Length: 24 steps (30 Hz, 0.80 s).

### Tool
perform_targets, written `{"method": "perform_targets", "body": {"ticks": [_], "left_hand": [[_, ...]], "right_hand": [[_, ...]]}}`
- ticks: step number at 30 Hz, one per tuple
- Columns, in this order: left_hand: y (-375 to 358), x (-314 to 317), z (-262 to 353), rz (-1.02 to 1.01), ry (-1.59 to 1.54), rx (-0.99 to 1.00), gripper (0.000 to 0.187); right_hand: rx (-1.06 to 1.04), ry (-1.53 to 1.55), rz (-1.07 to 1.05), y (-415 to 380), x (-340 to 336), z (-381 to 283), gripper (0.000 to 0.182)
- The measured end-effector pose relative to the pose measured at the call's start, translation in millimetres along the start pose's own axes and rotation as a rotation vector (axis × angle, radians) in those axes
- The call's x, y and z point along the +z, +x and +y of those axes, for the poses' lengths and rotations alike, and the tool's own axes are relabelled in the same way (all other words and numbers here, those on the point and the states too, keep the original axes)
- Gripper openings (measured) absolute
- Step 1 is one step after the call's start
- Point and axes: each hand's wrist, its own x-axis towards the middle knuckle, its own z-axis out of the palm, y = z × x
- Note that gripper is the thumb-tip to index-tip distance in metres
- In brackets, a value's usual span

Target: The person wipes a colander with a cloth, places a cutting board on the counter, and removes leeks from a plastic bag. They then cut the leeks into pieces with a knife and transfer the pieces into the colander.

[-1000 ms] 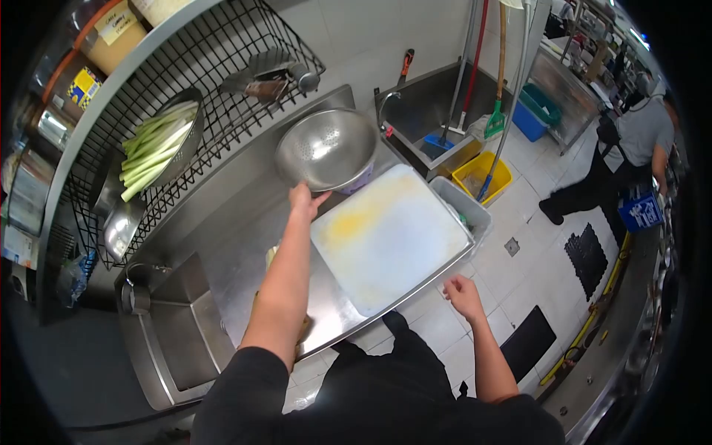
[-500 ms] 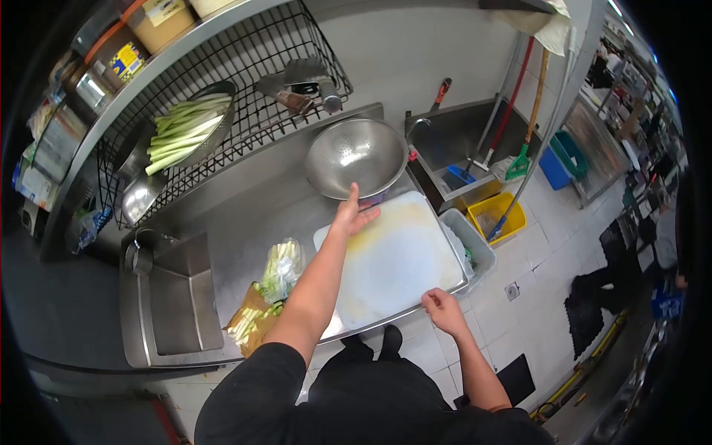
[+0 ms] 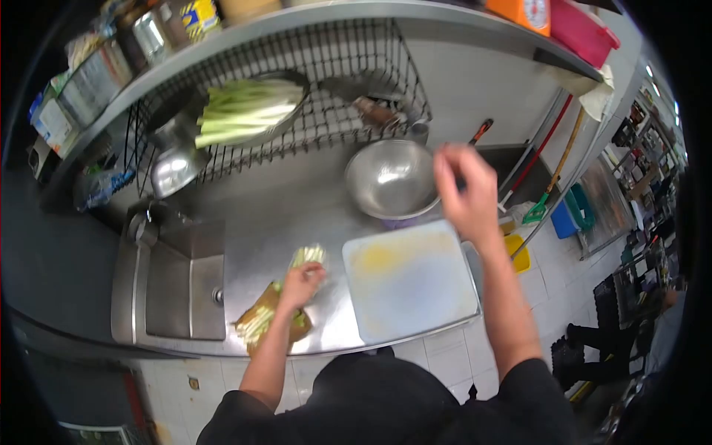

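My left hand (image 3: 300, 285) is at a clear plastic bag of cut pale green stalks (image 3: 308, 256), fingers curled together on its near side. Close by on the steel counter lies brown paper (image 3: 263, 300) with more cut stalks on it. My right hand (image 3: 471, 194) is raised high near the right side of a steel colander (image 3: 393, 178); motion smears its fingers, and nothing shows clearly in them. A stained white cutting board (image 3: 411, 285) lies below that hand, with the colander behind it.
A sink (image 3: 185, 285) is set into the counter at left. Above the counter, a wire rack (image 3: 259, 55) bears a pan of long green stalks (image 3: 248, 111) and utensils. A shelf (image 3: 311, 18) runs above it. Broom and mop handles (image 3: 560, 152) lean at right.
My left hand has drawn back from beside the colander to the plastic bag. My right hand has risen from the board's near edge to beside the colander. The view has turned somewhat.
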Motion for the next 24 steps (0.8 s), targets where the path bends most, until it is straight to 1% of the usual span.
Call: {"method": "perform_targets", "body": {"ticks": [1, 2, 4, 5, 6, 7, 8, 9, 10, 11, 12, 13, 14, 15, 16, 18, 19, 20, 21, 22, 23, 24], "left_hand": [[-12, -17, -16, 0.122, -0.006, 0.072, 0.033], [-15, -35, -23, 0.256, -0.010, 0.158, 0.034], [-37, -78, -10, 0.300, 0.173, -0.037, 0.042], [-40, -91, -21, 0.307, 0.209, -0.041, 0.050], [-50, -102, -36, 0.303, 0.249, -0.054, 0.059], [-64, -109, -46, 0.293, 0.252, -0.111, 0.059], [-70, -116, -46, 0.143, 0.397, -0.119, 0.074], [-73, -119, -48, -0.011, 0.535, -0.110, 0.091], [-79, -116, -57, -0.018, 0.530, -0.121, 0.091], [-84, -111, -67, -0.099, 0.581, -0.129, 0.102], [-88, -108, -71, -0.180, 0.632, -0.132, 0.114], [-91, -104, -74, -0.183, 0.627, -0.130, 0.114], [-96, -100, -73, -0.129, 0.648, -0.107, 0.117], [-101, -97, -73, -0.078, 0.669, -0.088, 0.120], [-104, -97, -75, -0.086, 0.666, -0.093, 0.120], [-100, -100, -74, -0.119, 0.649, -0.100, 0.115], [-94, -101, -74, -0.121, 0.654, -0.086, 0.115], [-87, -100, -74, -0.069, 0.658, -0.045, 0.112], [-81, -98, -73, -0.018, 0.659, -0.003, 0.109], [-70, -95, -70, 0.018, 0.621, 0.042, 0.099], [-54, -89, -68, 0.012, 0.624, 0.055, 0.099], [-36, -82, -66, 0.011, 0.526, 0.097, 0.096]], "right_hand": [[-0.027, -0.067, -0.012, 30, 12, -5, 0.011], [-0.150, -0.242, -0.066, 54, 22, -1, 0.017], [-0.107, -0.376, -0.177, 87, 53, 10, 0.025], [-0.049, -0.530, -0.319, 100, 68, 17, 0.034], [0.053, -0.672, -0.520, 114, 81, 10, 0.039], [0.050, -0.711, -0.606, 121, 93, 9, 0.041], [0.079, -0.721, -0.662, 127, 108, 21, 0.042], [0.103, -0.707, -0.669, 132, 119, 28, 0.042], [0.171, -0.705, -0.685, 133, 125, 36, 0.042], [0.237, -0.708, -0.694, 137, 129, 35, 0.042], [0.237, -0.712, -0.698, 135, 132, 37, 0.042], [0.190, -0.716, -0.654, 131, 135, 40, 0.042], [0.142, -0.719, -0.614, 127, 138, 41, 0.042], [0.142, -0.721, -0.626, 125, 141, 30, 0.042], [0.155, -0.716, -0.611, 124, 141, 18, 0.042], [0.176, -0.718, -0.584, 114, 140, -6, 0.042], [0.143, -0.693, -0.517, 110, 138, -17, 0.041], [0.113, -0.671, -0.454, 104, 134, -27, 0.041], [0.120, -0.684, -0.446, 98, 129, -38, 0.041], [0.146, -0.686, -0.448, 93, 125, -49, 0.042], [0.173, -0.685, -0.451, 87, 121, -59, 0.042], [0.153, -0.675, -0.409, 79, 117, -67, 0.043]]}}
